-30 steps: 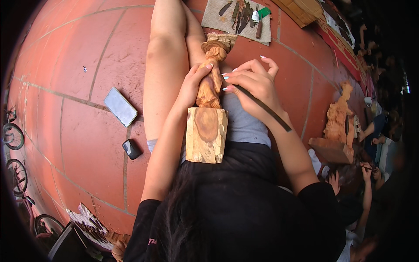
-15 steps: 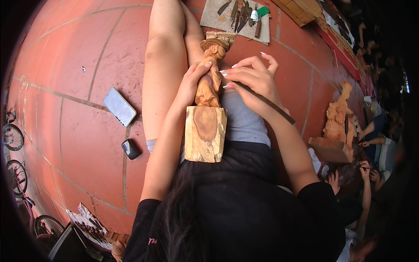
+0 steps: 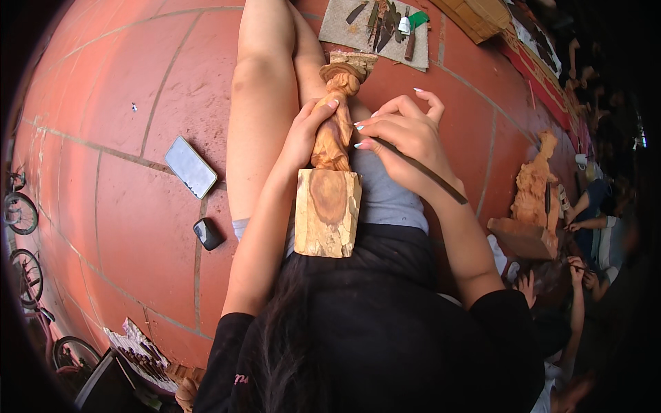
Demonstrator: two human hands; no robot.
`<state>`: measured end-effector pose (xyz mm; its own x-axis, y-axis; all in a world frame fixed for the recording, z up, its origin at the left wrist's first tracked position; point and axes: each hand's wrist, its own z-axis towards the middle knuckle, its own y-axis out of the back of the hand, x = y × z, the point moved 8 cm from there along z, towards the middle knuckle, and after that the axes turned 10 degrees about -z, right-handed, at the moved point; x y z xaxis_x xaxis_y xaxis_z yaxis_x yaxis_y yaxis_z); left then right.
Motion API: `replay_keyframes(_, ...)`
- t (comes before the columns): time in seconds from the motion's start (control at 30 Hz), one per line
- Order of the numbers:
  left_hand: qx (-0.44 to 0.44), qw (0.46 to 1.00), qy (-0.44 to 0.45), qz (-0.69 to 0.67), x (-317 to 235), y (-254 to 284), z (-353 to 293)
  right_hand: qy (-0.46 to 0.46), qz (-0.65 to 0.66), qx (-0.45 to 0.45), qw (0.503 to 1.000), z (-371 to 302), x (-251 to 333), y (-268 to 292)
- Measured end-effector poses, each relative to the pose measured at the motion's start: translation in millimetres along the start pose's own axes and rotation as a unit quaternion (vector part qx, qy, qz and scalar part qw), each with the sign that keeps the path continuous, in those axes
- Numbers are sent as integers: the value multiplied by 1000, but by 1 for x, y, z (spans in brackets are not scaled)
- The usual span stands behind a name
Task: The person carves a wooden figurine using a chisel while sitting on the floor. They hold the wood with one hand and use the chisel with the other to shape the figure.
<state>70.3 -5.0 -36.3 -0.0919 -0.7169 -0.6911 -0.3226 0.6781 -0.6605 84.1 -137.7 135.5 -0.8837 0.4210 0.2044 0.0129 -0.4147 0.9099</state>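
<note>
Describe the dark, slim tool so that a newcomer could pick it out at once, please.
Start at the black shirt, then go up to the carved wooden figure. Just right of it, the right hand has the dark, slim tool in its grip, slanting down-right. Unlike the loose tools on the pale mat, it is held.

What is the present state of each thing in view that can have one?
Wooden figure: middle carved, base block plain.
Thin dark tool: held; contact with figure unclear.
Left hand: gripping the figure.
Right hand: pinching the tool.
Phone: lying flat, display on or off unclear.
Black case: apparently closed.
Loose tools: lying on the cloth.
</note>
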Motion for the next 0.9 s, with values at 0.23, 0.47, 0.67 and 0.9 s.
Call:
replay_keyframes(0.23,-2,1000,-2,11,-1,-3,-3,-1,22,-57,998,-2,-4,-2)
replay_keyframes(0.47,-4,1000,8,-6,-1,-3,-3,-20,26,-70,997,-2,-7,-4)
replay_keyframes(0.67,-9,1000,4,-4,0,-2,-3,-22,23,-57,998,-10,-8,3)
replay_keyframes(0.9,-5,1000,-2,-3,0,-1,0,-12,2,-39,999,-18,-3,-1)
